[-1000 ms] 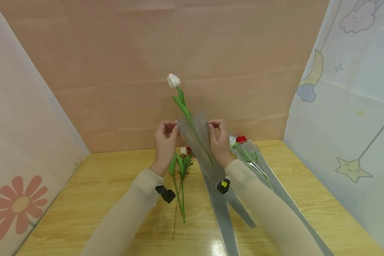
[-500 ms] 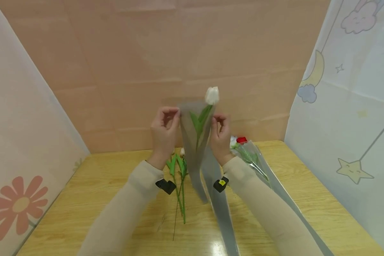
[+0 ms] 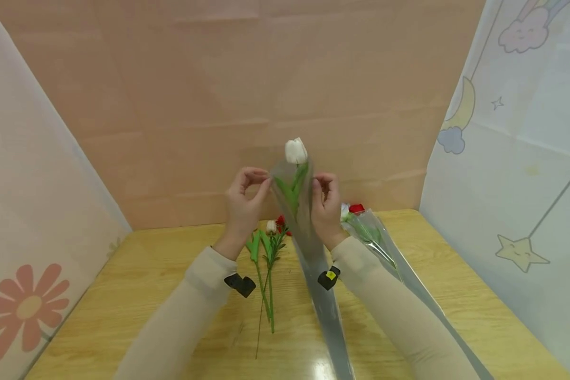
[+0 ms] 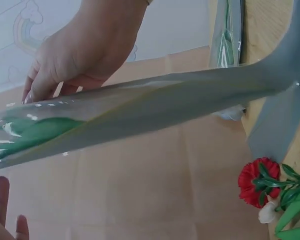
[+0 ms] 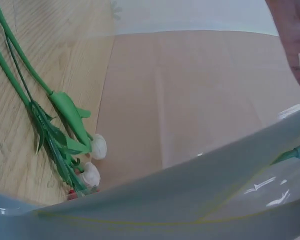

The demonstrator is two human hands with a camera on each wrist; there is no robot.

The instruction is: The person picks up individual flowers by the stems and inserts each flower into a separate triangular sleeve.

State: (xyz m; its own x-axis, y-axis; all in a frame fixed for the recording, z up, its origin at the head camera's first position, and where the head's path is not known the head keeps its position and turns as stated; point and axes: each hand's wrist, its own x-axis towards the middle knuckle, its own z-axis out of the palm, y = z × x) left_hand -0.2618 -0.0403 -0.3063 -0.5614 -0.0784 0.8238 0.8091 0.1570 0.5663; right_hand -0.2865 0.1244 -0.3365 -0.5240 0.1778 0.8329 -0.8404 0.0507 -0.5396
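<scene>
A white tulip with green leaves stands nearly upright inside a long grey-and-clear plastic flower sleeve, its bloom rising above the sleeve's mouth. My left hand pinches the sleeve's upper left edge between thumb and fingertips. On the opposite edge, my right hand pinches the plastic too. In the left wrist view, the leaves show through the clear front, and the right hand lies along the sleeve's far side. The lower stem is hidden by the grey plastic.
Left of the sleeve, loose white tulips and a red carnation lie on the wooden table. To the right lies another sleeve holding a red flower and a pale one. Cloth walls enclose the table.
The tulip has swung from leaning left, through a right lean, to nearly upright, and its bloom sits lower, closer to the sleeve's mouth. Both hands keep their pinch, shifting slightly.
</scene>
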